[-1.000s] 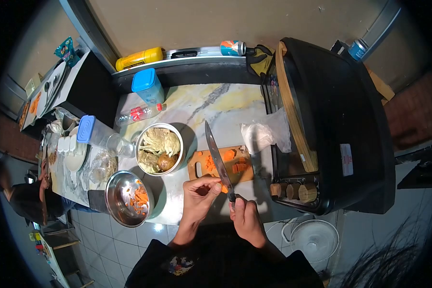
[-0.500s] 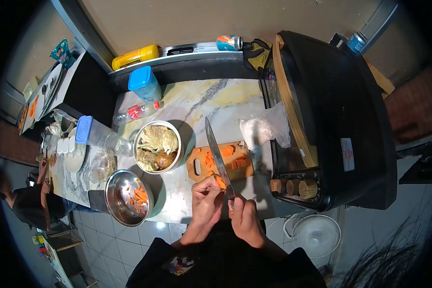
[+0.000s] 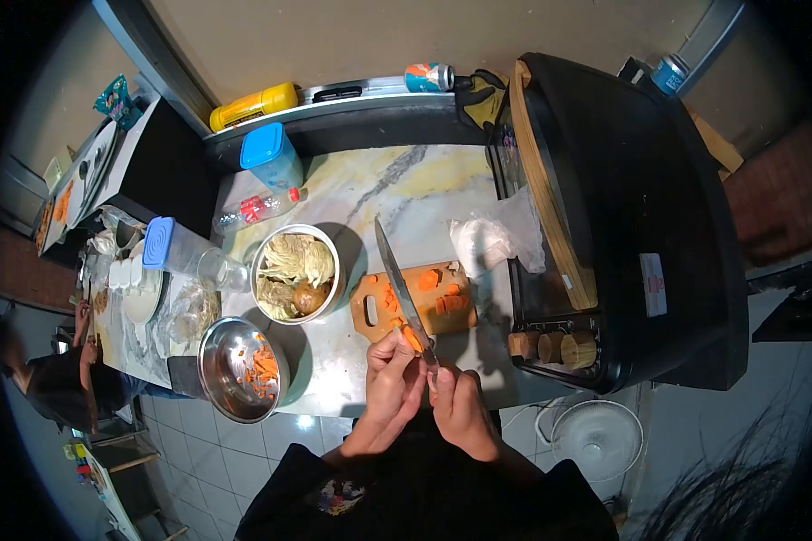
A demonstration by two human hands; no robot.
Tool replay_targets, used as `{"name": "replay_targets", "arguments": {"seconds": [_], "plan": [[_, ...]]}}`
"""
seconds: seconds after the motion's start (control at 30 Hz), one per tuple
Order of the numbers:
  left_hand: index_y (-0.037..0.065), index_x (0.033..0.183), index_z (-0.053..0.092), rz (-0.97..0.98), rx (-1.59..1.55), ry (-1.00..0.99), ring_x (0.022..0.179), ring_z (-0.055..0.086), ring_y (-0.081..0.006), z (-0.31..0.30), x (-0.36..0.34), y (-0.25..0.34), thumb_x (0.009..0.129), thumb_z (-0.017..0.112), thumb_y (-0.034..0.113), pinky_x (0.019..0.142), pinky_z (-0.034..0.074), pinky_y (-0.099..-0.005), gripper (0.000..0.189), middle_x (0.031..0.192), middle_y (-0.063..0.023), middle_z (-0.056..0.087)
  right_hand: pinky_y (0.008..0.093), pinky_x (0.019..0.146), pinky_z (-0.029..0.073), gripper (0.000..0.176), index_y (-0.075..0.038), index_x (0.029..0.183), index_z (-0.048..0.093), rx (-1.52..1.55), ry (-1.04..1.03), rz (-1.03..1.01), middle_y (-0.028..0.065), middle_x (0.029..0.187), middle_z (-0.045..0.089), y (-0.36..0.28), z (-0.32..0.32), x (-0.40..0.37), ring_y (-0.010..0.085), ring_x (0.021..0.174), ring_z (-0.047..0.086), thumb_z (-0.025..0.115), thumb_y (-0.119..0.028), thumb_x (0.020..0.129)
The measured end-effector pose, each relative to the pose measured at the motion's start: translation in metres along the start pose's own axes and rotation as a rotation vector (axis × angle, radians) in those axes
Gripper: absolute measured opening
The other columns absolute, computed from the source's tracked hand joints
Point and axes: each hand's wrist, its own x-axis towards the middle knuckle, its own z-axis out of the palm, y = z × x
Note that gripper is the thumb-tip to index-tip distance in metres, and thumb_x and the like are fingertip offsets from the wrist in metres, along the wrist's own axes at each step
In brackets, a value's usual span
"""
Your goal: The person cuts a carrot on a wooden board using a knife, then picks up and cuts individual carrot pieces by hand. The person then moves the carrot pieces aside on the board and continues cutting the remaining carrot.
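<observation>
Here, near the hands (image 3: 392, 389), a bowl (image 3: 222, 361) holds carrot (image 3: 263, 364).

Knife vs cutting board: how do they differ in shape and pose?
The knife is narrow, grey and pointed; the cutting board is broad, tan and slotted at one end.
The knife is held in the right hand; the cutting board lies on the counter, bearing orange pieces.
Both are longer than wide.

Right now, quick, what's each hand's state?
Left hand: closed, pinching a carrot piece against or close to the blade.
Right hand: closed, holding the knife by its handle.
</observation>
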Motion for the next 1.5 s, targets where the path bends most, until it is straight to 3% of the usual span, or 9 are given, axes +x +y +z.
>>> {"name": "replay_targets", "arguments": {"seconds": [0.07,0.17,0.27,0.47,0.53,0.6,0.9,1.23,1.5], "plan": [[0.003,0.083,0.056,-0.019,-0.008,0.029,0.068,0.042,-0.0116,-0.001,-0.001,0.0,0.088,0.054,0.02,0.065,0.035,-0.0263,0.018,0.075,-0.0032,0.052,0.0434,0.055,0.039,0.021,0.002,0.076,0.05,0.084,-0.088,0.21,0.0244,0.069,0.052,0.006,0.001,-0.009,0.0426,0.065,0.05,0.046,-0.014,0.09],[0.003,0.082,0.057,-0.037,-0.028,0.071,0.069,0.043,-0.012,-0.001,-0.002,-0.005,0.088,0.054,0.019,0.065,0.035,-0.0263,0.018,0.076,-0.0036,0.052,0.0366,0.054,0.037,0.03,-0.002,0.079,0.047,-0.026,-0.026,0.171,0.0128,0.06,0.047,0.018,0.008,-0.018,0.0275,0.055,0.048,0.031,-0.021,0.095],[0.003,0.082,0.056,-0.039,-0.02,0.041,0.069,0.044,-0.0124,-0.004,-0.002,-0.008,0.088,0.054,0.019,0.065,0.035,-0.0263,0.018,0.076,-0.0041,0.052,0.0437,0.054,0.038,0.022,0.002,0.075,0.05,-0.105,-0.022,0.135,0.0229,0.066,0.051,0.006,0.003,-0.007,0.0404,0.061,0.05,0.048,-0.014,0.09],[-0.001,0.089,0.056,0.012,-0.083,0.036,0.054,0.056,-0.0134,-0.009,-0.002,-0.011,0.091,0.047,0.015,0.046,0.045,-0.0233,0.018,0.074,-0.009,0.059,0.0428,0.053,0.039,0.022,0.002,0.079,0.05,0.004,0.044,0.115,0.0227,0.066,0.052,0.017,0.007,-0.016,0.0413,0.064,0.051,0.045,-0.016,0.091],[0.002,0.086,0.057,-0.089,-0.072,0.011,0.071,0.05,-0.0135,-0.007,-0.005,-0.009,0.088,0.054,0.018,0.068,0.043,-0.0271,0.016,0.079,-0.0047,0.057,0.043,0.055,0.04,0.023,0.001,0.081,0.051,0.001,0.02,0.144,0.0226,0.068,0.053,-0.004,-0.002,-0.001,0.0414,0.067,0.052,0.043,-0.017,0.091],[0.002,0.086,0.058,-0.098,-0.08,0.008,0.072,0.051,-0.0137,-0.009,-0.005,-0.009,0.088,0.054,0.017,0.068,0.043,-0.0274,0.016,0.081,-0.0049,0.057,0.0432,0.056,0.04,0.024,0.001,0.082,0.051,0.001,-0.003,0.157,0.0224,0.07,0.054,-0.01,-0.006,0.005,0.0416,0.069,0.053,0.04,-0.018,0.092],[0.002,0.084,0.061,-0.007,-0.005,-0.045,0.076,0.052,-0.0151,-0.014,0.001,-0.004,0.086,0.057,0.018,0.072,0.042,-0.0294,0.017,0.083,-0.0055,0.059,0.038,0.055,0.036,0.037,-0.001,0.074,0.047,0.085,-0.096,0.175,0.0114,0.056,0.047,-0.005,-0.008,0.005,0.0287,0.054,0.047,0.029,-0.024,0.096],[-0.004,0.093,0.064,0.333,0.692,-0.269,0.077,0.06,-0.013,-0.022,0.016,0.038,0.077,0.063,-0.005,0.072,0.047,-0.025,0.016,0.086,-0.0117,0.065,0.03,0.053,0.037,0.037,-0.001,0.08,0.046,0.088,-0.16,0.211,0.006,0.056,0.041,0.005,-0.006,-0.005,0.0173,0.05,0.044,0.026,-0.027,0.097],[-0.005,0.094,0.064,0.158,0.381,-0.153,0.07,0.057,-0.0083,-0.026,0.014,0.021,0.079,0.063,-0.002,0.063,0.044,-0.0207,0.015,0.081,-0.0088,0.065,0.0306,0.053,0.037,0.033,0.0,0.079,0.046,0.014,-0.079,0.155,0.0075,0.056,0.042,0.002,-0.002,-0.013,0.0193,0.05,0.045,0.029,-0.022,0.097]]}}
